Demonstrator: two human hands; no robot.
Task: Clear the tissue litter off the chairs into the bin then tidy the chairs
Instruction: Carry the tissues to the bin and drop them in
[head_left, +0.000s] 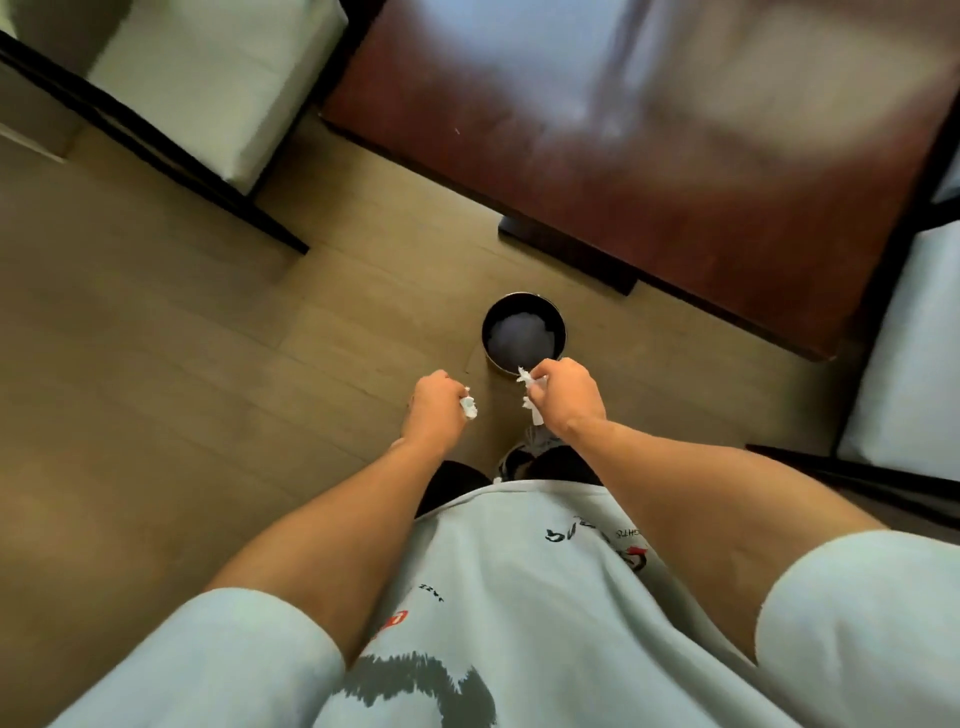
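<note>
A small round black bin (492, 318) stands on the wooden floor beside the table leg, with a pale crumpled mass inside it. My right hand (566, 397) grips crumpled white tissue (531, 396) just at the bin's near rim. My left hand (435, 408) holds a smaller wad of white tissue (469, 407), to the left of the bin and a little short of it. A white-cushioned chair (218, 88) with a dark frame stands at the upper left. Another white-cushioned chair (904, 364) sits at the right edge.
A dark red-brown wooden table (649, 130) fills the upper right, its leg (566, 254) just beyond the bin. Tan wooden flooring (156, 338) spreads to the left. My shoe (524, 457) shows below my hands.
</note>
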